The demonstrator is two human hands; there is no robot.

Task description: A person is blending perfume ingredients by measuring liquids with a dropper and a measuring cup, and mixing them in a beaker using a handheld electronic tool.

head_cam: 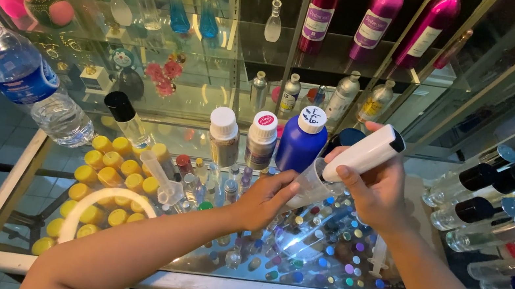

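White bottle [364, 153] tipped over, mouth down against the rim of a small clear plastic cup [314, 180], both held just above the glass worktop [199, 282]. The right hand [378, 192] has its grip wrapped around the bottle's lower body, fingers closed firm, dark base pointing up and away. The left hand [265, 200] closes its grip on the cup's side, thumb and fingers pinching the wall. That cup looks thin and light, easy to squash, so a soft hold near the rim seems wise; the bottle looks stiff, smooth, possibly slick, best taken round the middle. Right behind them stand a blue bottle [300, 145] with a white cap and two smaller white-capped bottles [224, 137]. Yellow caps [109, 171] cluster under the glass at left, and a water bottle [21, 77] lies at far left.
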